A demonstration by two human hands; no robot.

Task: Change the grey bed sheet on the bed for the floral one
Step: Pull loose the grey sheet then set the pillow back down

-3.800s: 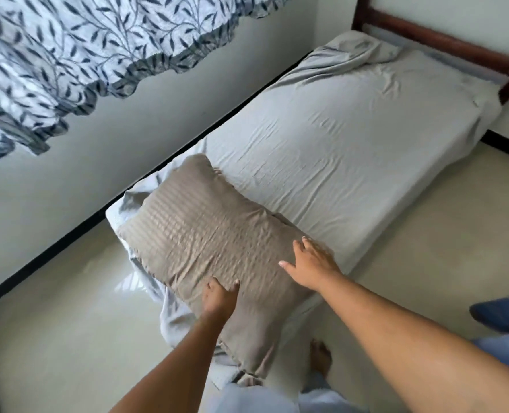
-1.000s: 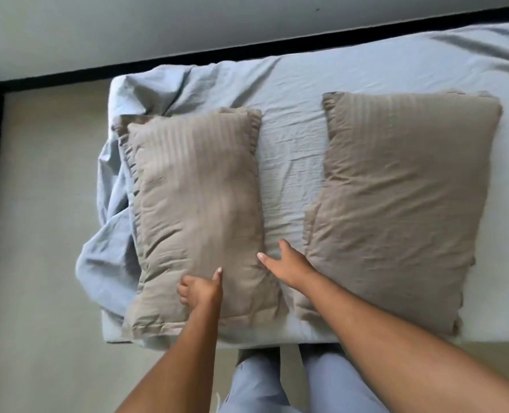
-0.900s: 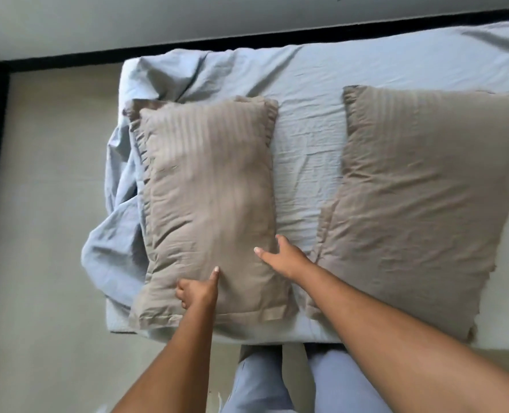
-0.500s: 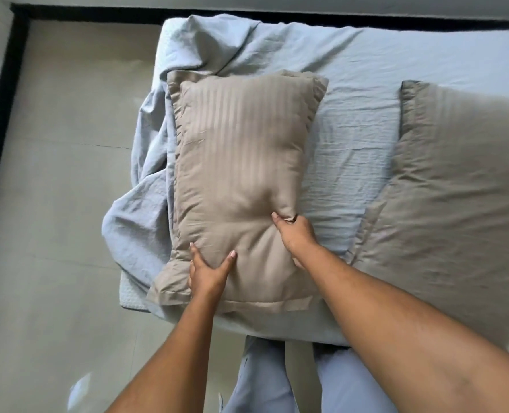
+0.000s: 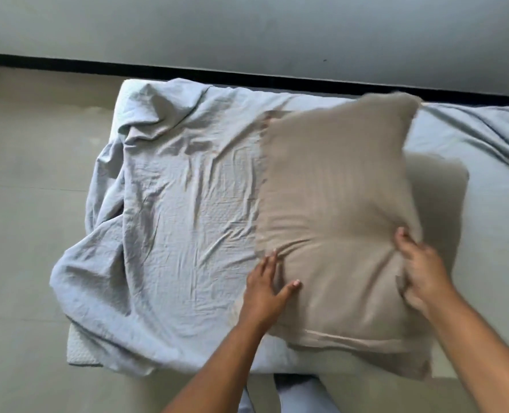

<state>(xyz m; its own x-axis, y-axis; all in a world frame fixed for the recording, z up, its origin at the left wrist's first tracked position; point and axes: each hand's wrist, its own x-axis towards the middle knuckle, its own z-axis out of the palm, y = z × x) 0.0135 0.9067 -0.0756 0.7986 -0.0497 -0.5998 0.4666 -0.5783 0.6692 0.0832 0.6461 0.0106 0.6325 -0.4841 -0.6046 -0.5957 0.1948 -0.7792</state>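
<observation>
Two bare forearms point(image 5: 217, 368) reach in from the near edge, over pale blue trouser legs point(image 5: 292, 394) that stand just below the pillow's near hem. The left hand point(image 5: 265, 290) lies on the lower left corner of the pillow point(image 5: 336, 219). Its fingers point(image 5: 272, 257) are straight and pressed together along the pillow's left edge, the thumb is splayed wide onto the tan face, and the cloth puckers at the fingertips. The right hand point(image 5: 423, 275) grips the pillow's lower right edge, its fingers curled into the fabric and bunching it.

The pillow is tan, faintly striped and blurred, most of all at its far corners. Whether it is lifted or lying flat I cannot tell. A second tan shape point(image 5: 438, 177) shows from under the pillow's right side and again below its near hem, too blurred to tell more.

The grey sheet point(image 5: 187, 204) is on the bed point(image 5: 80, 350), under the pillow and spreading left of it, heavily creased. Further left of the pillow it lies loose and bunched, slumping over the bed's end toward the floor point(image 5: 23, 204). Left of the pillow and nearer, the bed's white quilted corner is bare below the sheet. Right of the pillow the sheet runs on in long folds. Beyond the pillow a black skirting point(image 5: 247, 74) lines the base of a pale wall point(image 5: 247, 25).
</observation>
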